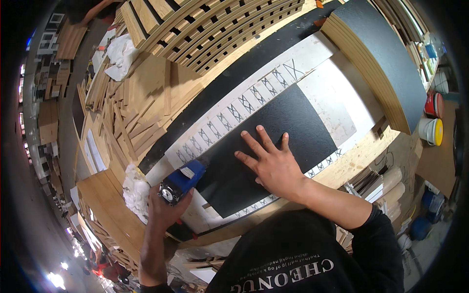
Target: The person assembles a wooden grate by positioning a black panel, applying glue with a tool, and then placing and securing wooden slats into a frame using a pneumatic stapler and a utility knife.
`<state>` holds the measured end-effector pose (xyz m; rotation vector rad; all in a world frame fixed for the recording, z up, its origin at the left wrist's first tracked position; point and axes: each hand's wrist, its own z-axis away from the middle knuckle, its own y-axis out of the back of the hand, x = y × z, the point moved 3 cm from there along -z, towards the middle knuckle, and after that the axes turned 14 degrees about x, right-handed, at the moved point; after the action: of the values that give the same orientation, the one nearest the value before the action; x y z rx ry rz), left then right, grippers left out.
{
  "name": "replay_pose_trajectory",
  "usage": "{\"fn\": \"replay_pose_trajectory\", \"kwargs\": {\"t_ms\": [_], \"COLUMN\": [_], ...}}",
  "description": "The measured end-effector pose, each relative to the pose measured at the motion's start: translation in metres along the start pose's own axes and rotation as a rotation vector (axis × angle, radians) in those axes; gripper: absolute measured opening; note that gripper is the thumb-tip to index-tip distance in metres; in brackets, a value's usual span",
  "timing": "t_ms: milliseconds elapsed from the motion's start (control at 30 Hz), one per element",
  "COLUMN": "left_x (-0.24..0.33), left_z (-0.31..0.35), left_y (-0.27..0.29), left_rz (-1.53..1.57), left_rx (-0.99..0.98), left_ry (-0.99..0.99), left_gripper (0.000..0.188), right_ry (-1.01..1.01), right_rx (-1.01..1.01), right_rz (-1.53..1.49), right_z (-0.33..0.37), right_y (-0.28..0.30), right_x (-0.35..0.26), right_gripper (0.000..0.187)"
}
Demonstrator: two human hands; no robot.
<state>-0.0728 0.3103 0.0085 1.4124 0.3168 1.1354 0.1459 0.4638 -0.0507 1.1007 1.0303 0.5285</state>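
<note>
My left hand (166,210) is wrapped round a blue power tool (184,178) with a black end cap. The tool's far end reaches the left corner of a black rectangular panel (293,122); whether it touches the panel cannot be made out. On the panel's surface my right hand (279,168) lies flat, fingers spread, holding nothing. Beneath the panel is a white board (317,49), which carries rows of hand-drawn X marks (236,113) along the panel's far and near sides.
Slatted wooden frames (210,34) are stacked at the far side. Loose wood strips (129,129) lie on the left, near crumpled white material (136,190). Dark-topped panels (386,53) rise at the far right, beside a yellow-lidded bucket (431,132). Another person's arm (95,12) shows at top left.
</note>
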Motion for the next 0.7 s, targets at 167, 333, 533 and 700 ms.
{"fn": "replay_pose_trajectory", "kwargs": {"t_ms": [167, 333, 533, 700], "left_x": [-0.004, 0.029, 0.036, 0.050], "left_z": [-0.005, -0.006, -0.006, -0.007], "left_y": [-0.008, -0.005, -0.004, -0.010], "left_rz": [-0.046, -0.040, 0.007, 0.005], "left_rx": [0.033, -0.104, -0.083, -0.009], "left_ry": [-0.080, -0.003, -0.071, -0.128], "left_gripper": [0.051, 0.049, 0.039, 0.037], "right_ry": [0.002, -0.002, -0.005, -0.008], "right_rx": [0.073, 0.078, 0.084, 0.082], "right_rz": [0.041, 0.042, 0.044, 0.024], "right_z": [0.002, 0.003, 0.002, 0.003], "right_y": [-0.006, -0.006, -0.006, -0.007], "right_x": [0.000, 0.001, 0.001, 0.002], "right_gripper": [0.067, 0.066, 0.063, 0.058]}}
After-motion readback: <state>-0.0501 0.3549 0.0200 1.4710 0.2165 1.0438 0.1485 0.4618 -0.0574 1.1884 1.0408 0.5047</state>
